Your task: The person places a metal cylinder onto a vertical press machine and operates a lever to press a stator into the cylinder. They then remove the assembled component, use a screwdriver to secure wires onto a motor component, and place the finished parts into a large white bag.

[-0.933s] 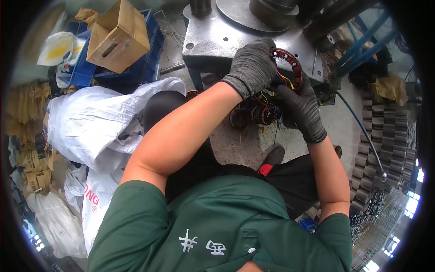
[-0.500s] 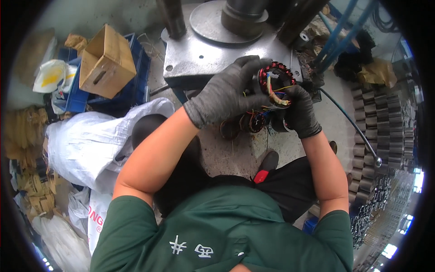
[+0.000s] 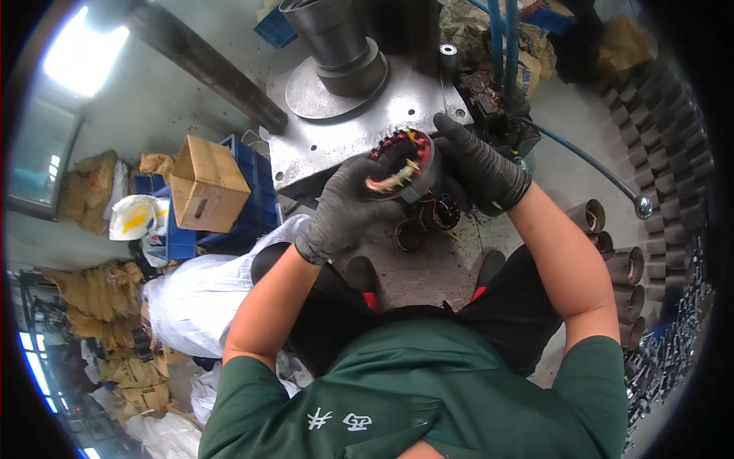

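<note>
In front of the metal press bed a motor stator (image 3: 429, 170) is held up, tilted, its red-laced winding ring and a pale sleeved lead facing left and up. My left hand (image 3: 345, 206), in a dark grey glove, grips its left side and lower edge. My right hand (image 3: 489, 170), gloved alike, is at the stator's right side with the fingers stretched out and apart; whether its palm touches the stator is hard to tell. Below, more wound stators (image 3: 439, 213) with coloured wires sit near the floor.
The press bed (image 3: 329, 145) carries a round plate and thick column. At left stand a cardboard box (image 3: 208, 187), a blue crate (image 3: 256, 180) and a white sack (image 3: 200, 294). A hose with a metal ball end (image 3: 644, 206) reaches out at right, near stacked metal cylinders (image 3: 627, 264).
The stator has moved left and turned. My right hand has come off the winding ring, its fingers now extended beside the stator. The head view has shifted, showing more of the left wall.
</note>
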